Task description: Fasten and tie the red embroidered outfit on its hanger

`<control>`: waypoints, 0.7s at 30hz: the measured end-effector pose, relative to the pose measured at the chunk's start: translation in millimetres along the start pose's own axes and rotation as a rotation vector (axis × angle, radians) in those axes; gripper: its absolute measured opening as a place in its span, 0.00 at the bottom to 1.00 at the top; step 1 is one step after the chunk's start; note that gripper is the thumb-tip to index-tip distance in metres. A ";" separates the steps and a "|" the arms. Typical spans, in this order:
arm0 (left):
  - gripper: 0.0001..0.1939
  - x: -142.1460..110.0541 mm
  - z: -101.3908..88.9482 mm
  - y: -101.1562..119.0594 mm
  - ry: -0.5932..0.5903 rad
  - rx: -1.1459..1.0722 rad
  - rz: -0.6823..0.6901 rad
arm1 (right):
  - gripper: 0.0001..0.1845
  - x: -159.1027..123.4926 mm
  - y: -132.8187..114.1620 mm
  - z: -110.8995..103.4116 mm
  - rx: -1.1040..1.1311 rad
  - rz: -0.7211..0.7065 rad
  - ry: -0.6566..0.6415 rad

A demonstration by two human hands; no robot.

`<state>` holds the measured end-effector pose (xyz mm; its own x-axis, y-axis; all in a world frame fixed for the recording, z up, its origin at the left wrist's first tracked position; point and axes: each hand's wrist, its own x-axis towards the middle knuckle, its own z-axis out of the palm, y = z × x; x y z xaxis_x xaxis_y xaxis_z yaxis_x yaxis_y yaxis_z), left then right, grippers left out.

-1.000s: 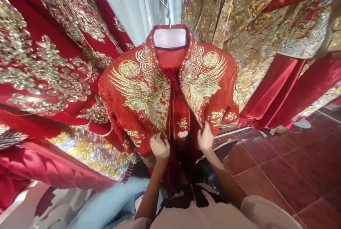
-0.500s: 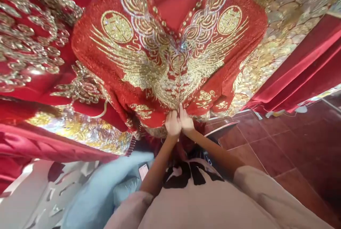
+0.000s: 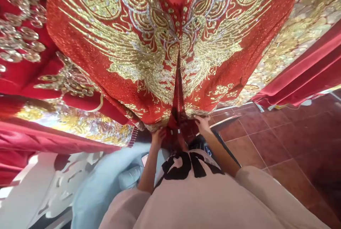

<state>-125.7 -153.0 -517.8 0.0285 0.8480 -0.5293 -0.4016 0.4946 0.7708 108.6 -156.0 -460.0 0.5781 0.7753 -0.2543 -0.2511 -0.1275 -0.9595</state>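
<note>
A red jacket (image 3: 229, 65) with gold bird embroidery and beading hangs in front of me. Its lower front has parted into a narrow gap, widest at the bottom, with dark red fabric (image 3: 178, 106) showing inside. At the hem left of this gap, my left hand (image 3: 159, 136) is closed on the jacket's edge, its fingertips partly hidden. My right hand (image 3: 204, 125) pinches the hem on the other side, fingers bent at the cloth. The two hands are well apart.
Red drapes (image 3: 295, 70) and gold scale-patterned fabric (image 3: 290, 40) flank the jacket on the right. Beaded red cloth (image 3: 16, 40) hangs at left. Below it are a light blue padded seat or cover (image 3: 101, 182) and a phone (image 3: 144, 159). Reddish tiles (image 3: 282, 143) cover the floor.
My hands were together at the jacket's front closure; now they have separated sideways and lower to the hem. The lower front has opened, and the jacket appears closer.
</note>
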 end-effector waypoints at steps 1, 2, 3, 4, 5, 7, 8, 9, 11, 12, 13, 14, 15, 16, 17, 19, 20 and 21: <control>0.13 1.4 -1.6 5.4 -0.014 -0.042 -0.031 | 0.29 2.7 -6.5 -0.9 0.018 0.061 -0.037; 0.13 1.7 -1.7 10.5 -0.034 -0.080 -0.057 | 0.26 2.6 -11.6 -2.0 0.035 0.118 -0.070; 0.13 0.5 -0.7 14.6 -0.057 -0.114 -0.077 | 0.24 -0.4 -15.2 -3.1 0.051 0.162 -0.099; 0.13 -2.2 1.3 17.4 -0.078 -0.147 -0.085 | 0.23 -5.9 -17.2 -4.2 0.068 0.195 -0.128; 0.14 -6.2 4.0 18.7 -0.097 -0.178 -0.083 | 0.21 -13.6 -17.6 -5.2 0.083 0.222 -0.156; 0.16 -17.3 11.5 17.8 -0.122 -0.228 -0.058 | 0.18 -32.0 -15.2 -7.0 0.105 0.268 -0.204; 0.17 -23.6 15.9 16.4 -0.128 -0.247 -0.044 | 0.17 -40.9 -13.1 -7.8 0.112 0.284 -0.215; 0.19 -29.7 20.6 14.9 -0.133 -0.261 -0.033 | 0.17 -48.7 -11.1 -8.6 0.117 0.290 -0.213; 0.20 -40.5 29.9 13.1 -0.146 -0.277 -0.025 | 0.16 -59.7 -8.0 -9.7 0.125 0.272 -0.180; 0.20 -44.9 34.4 13.1 -0.154 -0.279 -0.026 | 0.16 -62.8 -7.4 -9.8 0.129 0.255 -0.163; 0.20 -48.7 38.8 13.7 -0.163 -0.278 -0.026 | 0.15 -64.7 -7.6 -9.5 0.131 0.238 -0.149; 0.20 -52.0 43.0 14.6 -0.171 -0.275 -0.028 | 0.14 -65.9 -8.5 -8.7 0.133 0.227 -0.144; 0.20 -55.0 47.2 15.6 -0.179 -0.271 -0.029 | 0.14 -66.9 -10.0 -7.3 0.134 0.215 -0.147; 0.21 -57.7 51.5 16.4 -0.186 -0.267 -0.030 | 0.13 -68.0 -11.8 -5.4 0.136 0.203 -0.165; 0.21 -60.4 55.9 16.9 -0.191 -0.266 -0.027 | 0.14 -69.6 -13.9 -3.0 0.140 0.191 -0.192; 0.23 -65.3 65.0 16.4 -0.191 -0.273 -0.011 | 0.17 -74.5 -18.0 2.4 0.161 0.166 -0.243; 0.23 -67.6 69.6 15.5 -0.187 -0.278 0.000 | 0.18 -77.5 -19.7 5.1 0.176 0.156 -0.256; 0.23 -69.6 73.9 14.3 -0.183 -0.284 0.009 | 0.20 -80.6 -21.1 7.7 0.194 0.152 -0.256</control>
<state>-65.7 -190.9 -443.7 0.1772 0.8851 -0.4304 -0.6410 0.4356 0.6319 61.4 -211.1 -418.3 0.3156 0.8897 -0.3298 -0.4762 -0.1521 -0.8661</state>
